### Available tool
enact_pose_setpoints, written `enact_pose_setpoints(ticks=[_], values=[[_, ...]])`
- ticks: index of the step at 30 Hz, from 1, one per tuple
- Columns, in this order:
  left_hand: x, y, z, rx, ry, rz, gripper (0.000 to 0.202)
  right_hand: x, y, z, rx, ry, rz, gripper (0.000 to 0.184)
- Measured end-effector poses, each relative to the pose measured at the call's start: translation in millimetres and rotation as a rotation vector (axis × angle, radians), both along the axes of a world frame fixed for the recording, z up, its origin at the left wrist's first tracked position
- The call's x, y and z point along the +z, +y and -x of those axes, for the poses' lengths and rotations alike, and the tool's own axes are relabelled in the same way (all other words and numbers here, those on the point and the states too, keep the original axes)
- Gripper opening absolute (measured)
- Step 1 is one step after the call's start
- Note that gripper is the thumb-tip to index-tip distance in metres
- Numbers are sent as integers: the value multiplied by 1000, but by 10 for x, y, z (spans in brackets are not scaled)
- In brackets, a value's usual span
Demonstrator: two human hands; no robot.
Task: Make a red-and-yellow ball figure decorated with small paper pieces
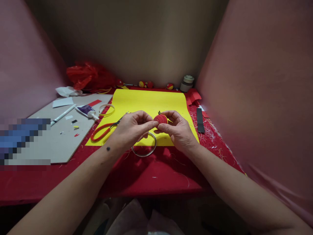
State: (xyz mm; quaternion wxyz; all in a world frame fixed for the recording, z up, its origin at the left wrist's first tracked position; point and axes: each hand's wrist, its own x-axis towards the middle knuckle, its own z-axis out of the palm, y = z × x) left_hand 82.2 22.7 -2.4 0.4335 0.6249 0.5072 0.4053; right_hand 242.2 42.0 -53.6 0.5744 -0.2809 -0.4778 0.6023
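Note:
A small red ribbed ball (160,118) with a yellow tip and a dark stub on top is held over the yellow corrugated sheet (146,101). My left hand (133,129) pinches its left side with thumb and fingers closed. From the right, my right hand (177,129) grips the same ball with curled fingers. A thin ring (144,153) lies on the sheet's near edge under my hands. Red-handled scissors (102,130) rest just left of my left hand.
A grey board (49,143) at left carries a glue tube (88,111), a white pen (62,115) and paper scraps. A red plastic bag (85,76), small red and yellow balls (146,84) and a jar (187,83) stand at the back. A black strip (200,120) lies at right.

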Motion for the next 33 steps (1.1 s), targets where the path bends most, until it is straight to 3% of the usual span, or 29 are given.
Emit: enact_pose_setpoints(ticks=[33], values=[[20, -27, -38, 14, 21, -35, 11, -50, 18, -18, 12, -31, -50, 44]])
